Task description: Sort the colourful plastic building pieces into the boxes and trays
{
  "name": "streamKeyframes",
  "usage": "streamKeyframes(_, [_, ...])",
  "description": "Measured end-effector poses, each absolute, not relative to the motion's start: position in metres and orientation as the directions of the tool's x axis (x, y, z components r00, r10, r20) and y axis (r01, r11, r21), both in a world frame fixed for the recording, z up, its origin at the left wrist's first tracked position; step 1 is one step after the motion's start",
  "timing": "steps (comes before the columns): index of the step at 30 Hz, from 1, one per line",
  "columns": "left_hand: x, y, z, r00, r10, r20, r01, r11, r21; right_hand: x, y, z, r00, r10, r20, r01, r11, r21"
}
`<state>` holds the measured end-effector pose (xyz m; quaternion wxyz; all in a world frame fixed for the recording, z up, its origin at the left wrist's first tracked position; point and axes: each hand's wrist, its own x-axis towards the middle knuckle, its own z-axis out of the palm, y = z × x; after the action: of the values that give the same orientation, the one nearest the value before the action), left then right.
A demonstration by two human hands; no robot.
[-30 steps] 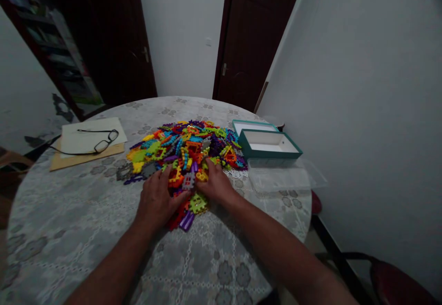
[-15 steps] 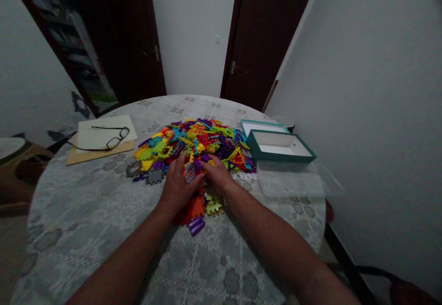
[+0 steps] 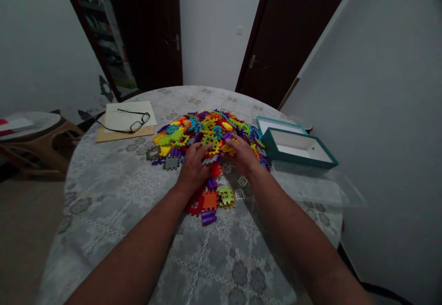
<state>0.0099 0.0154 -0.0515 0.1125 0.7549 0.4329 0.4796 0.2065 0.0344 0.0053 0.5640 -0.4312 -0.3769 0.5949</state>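
A large heap of colourful interlocking plastic building pieces [image 3: 207, 123] lies on the table. At its near edge, my left hand [image 3: 191, 167] is closed, with a grey toothed piece [image 3: 210, 160] between its thumb and fingers. My right hand [image 3: 244, 154] is a little to the right, fingers bent around a small purple piece [image 3: 228, 136] at the fingertips. Below the hands lie a flat orange piece [image 3: 210, 200], a red piece [image 3: 194, 206], a lime green window piece [image 3: 227, 195] and a purple ribbed piece [image 3: 209, 217]. Small white window frames [image 3: 239, 194] are scattered beside them.
On the right stands a teal-edged box [image 3: 300, 147] with its lid [image 3: 281, 124] behind; a clear plastic tray [image 3: 307, 187] is in front. Glasses [image 3: 136, 125] rest on paper [image 3: 129, 109] at the left. A patterned cloth covers the round table [image 3: 113, 222].
The view has turned left, shifting everything rightward. My hands have moved apart; my right hand has come away from the grey piece, which stays in my left hand. White frames now show between my arms.
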Motion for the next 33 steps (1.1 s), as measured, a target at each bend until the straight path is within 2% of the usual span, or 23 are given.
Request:
streamKeyframes(3, [0.008,0.011,-0.054,0.246,0.736,0.630,0.580,-0.633,0.513,0.206,0.042,0.007,0.044,0.998,-0.053,-0.216,-0.042,-0.975])
streamKeyframes(6, [0.008,0.005,-0.051,0.293,0.714,0.635,0.572,-0.663,0.482,0.204,0.053,0.007,0.073,0.995,0.062,0.024,0.061,-0.998])
streamKeyframes(10, [0.006,-0.001,-0.042,0.284,0.721,0.633,0.536,-0.666,0.518,0.204,0.066,0.006,0.021,0.972,0.234,0.315,0.216,-0.924])
streamKeyframes(16, [-0.001,-0.002,-0.042,0.169,0.781,0.601,0.577,-0.573,0.582,0.207,0.064,0.005,-0.186,0.958,0.217,0.329,0.268,-0.906])
streamKeyframes(19, [-0.002,0.000,-0.047,0.108,0.794,0.599,0.605,-0.530,0.594,0.213,0.052,0.005,-0.192,0.963,0.187,0.338,0.244,-0.909])
streamKeyframes(23, [-0.002,0.004,-0.050,0.142,0.756,0.639,0.617,-0.572,0.540,0.220,0.010,0.003,-0.163,0.965,0.205,0.373,0.253,-0.893])
streamKeyframes(25, [-0.002,0.006,-0.049,0.152,0.742,0.653,0.634,-0.580,0.512,0.219,-0.025,-0.001,-0.200,0.938,0.283,0.449,0.344,-0.825])
streamKeyframes(28, [-0.002,0.007,-0.047,0.126,0.727,0.675,0.656,-0.571,0.493,0.208,-0.082,-0.014,-0.418,0.799,0.433,0.557,0.602,-0.572])
streamKeyframes(31, [-0.002,0.008,-0.046,0.110,0.711,0.694,0.654,-0.578,0.488,0.191,-0.121,-0.026,-0.658,0.662,0.359,0.563,0.749,-0.349])
streamKeyframes(33, [-0.002,0.009,-0.048,0.140,0.717,0.682,0.650,-0.586,0.483,0.182,-0.129,-0.030,-0.713,0.640,0.288,0.587,0.768,-0.256])
